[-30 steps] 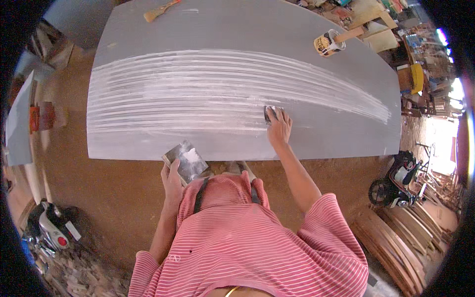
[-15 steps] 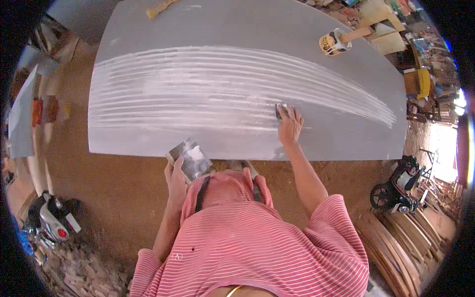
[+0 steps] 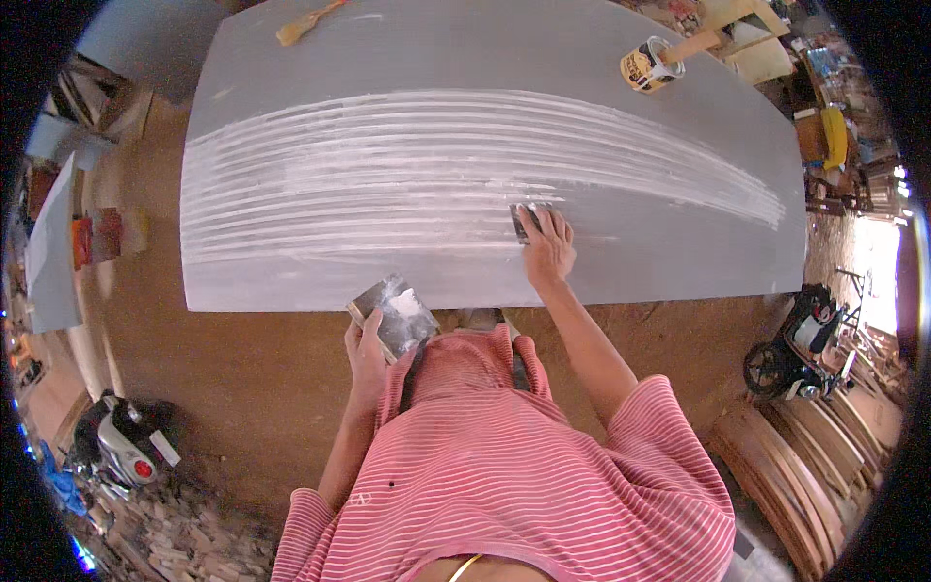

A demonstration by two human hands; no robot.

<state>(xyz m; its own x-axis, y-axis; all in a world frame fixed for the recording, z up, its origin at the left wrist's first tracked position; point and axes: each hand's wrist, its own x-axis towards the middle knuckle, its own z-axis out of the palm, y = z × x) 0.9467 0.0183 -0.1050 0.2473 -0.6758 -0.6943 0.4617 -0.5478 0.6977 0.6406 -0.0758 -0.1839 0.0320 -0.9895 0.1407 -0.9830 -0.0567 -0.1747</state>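
Observation:
A large grey panel (image 3: 679, 262) lies before me, streaked with long curved lines of white paste. My right hand (image 3: 549, 247) is closed over a small dark flat spreader (image 3: 522, 215) that rests on the panel among the streaks, right of centre. Below the panel's near edge, my left hand (image 3: 367, 351) grips a square, smeared plate (image 3: 393, 325) bearing a lump of white paste (image 3: 405, 303).
A brush (image 3: 308, 23) lies at the panel's far left; a paint tin (image 3: 648, 68) with a wooden stick stands at the far right. A motorbike (image 3: 800, 349) and curved boards (image 3: 786, 466) are at right, another motorbike (image 3: 121, 441) lower left, over a dirt floor (image 3: 242, 388).
My right hand with the spreader shifted right, then back left, with short fresh white strokes now just above it. My left hand and plate sit slightly further right in the picture.

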